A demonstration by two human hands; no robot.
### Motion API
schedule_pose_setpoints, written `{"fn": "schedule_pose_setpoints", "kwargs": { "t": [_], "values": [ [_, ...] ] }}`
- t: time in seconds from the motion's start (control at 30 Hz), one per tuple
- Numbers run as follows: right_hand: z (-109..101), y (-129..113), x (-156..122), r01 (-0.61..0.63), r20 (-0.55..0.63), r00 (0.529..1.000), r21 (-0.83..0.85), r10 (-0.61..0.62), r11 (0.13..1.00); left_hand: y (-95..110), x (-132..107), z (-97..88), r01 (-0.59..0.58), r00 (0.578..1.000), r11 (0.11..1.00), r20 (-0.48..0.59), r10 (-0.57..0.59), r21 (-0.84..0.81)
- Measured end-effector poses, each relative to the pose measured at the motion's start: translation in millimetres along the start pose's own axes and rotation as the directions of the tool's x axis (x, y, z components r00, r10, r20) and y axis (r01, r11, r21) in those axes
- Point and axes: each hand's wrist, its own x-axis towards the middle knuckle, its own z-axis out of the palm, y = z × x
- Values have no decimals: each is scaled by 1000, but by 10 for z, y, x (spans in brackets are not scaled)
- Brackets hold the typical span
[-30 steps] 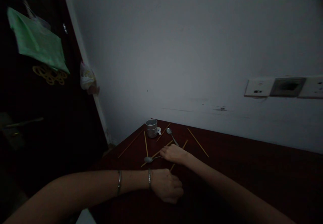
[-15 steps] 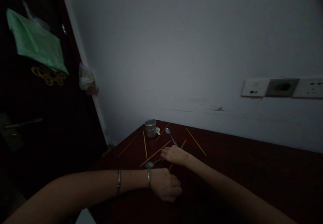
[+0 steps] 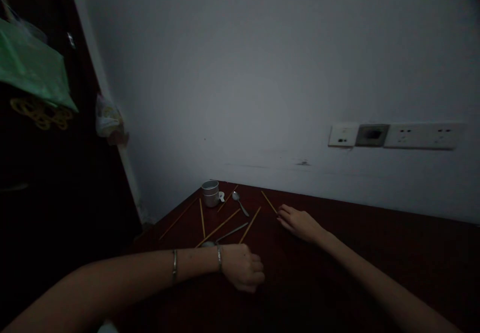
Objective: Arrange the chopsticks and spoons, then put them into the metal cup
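My right hand reaches to the right side of the dark red table, its fingertips closed on a thin wooden chopstick whose lower half the hand covers. My left hand, with bangles on the wrist and forearm, is curled into a fist near me; what it holds, if anything, is hidden. Beyond it another chopstick slants on the table. A spoon lies partly behind my left wrist, and a second spoon rests farther back. More chopsticks are scattered to the left.
A metal cup stands at the table's far corner, with a small white tag-like piece beside it. The wall rises behind the table and carries sockets. A dark door with a hanging green cloth is at left.
My right hand has moved right, from beside the near spoon's handle to the rightmost chopstick. My left hand stays in a fist. The view has turned slightly right.
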Motion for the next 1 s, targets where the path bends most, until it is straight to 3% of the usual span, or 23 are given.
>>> {"fn": "schedule_pose_setpoints", "kwargs": {
  "t": [0.13, 0.2, 0.37, 0.53, 0.6, 0.77, 0.87, 1.0],
  "values": [
    [54, 321, -494, -164, -45, 986, -3, 163, 987, -26, 371, -20, 143, 988, 990, -49, -144, -16],
    [65, 453, -730, -225, -76, 972, -16, 223, 974, -67, 582, -44, 262, 961, 964, -83, -265, -52],
    [28, 722, -1324, -407, -90, 910, -24, 404, 913, -285, 1033, 48, 471, 841, 835, -142, -522, -285],
    [-31, 793, -1840, -625, -40, 780, -7, 625, 780, -496, 1403, 378, 544, 656, 596, -144, -741, -591],
    [-55, 757, -1957, -692, -31, 721, -5, 692, 722, -521, 1524, 479, 552, 620, 531, -109, -777, -643],
    [-155, 616, -1976, -777, -47, 629, -7, 776, 629, -538, 1648, 564, 599, 689, 542, 35, -724, -589],
    [-222, 549, -1926, -804, -52, 595, -18, 802, 595, -586, 1643, 605, 595, 720, 589, 37, -693, -547],
    [-287, 488, -1915, -822, -61, 569, -46, 820, 567, -651, 1646, 692, 593, 724, 612, 15, -689, -523]
  ]
}}
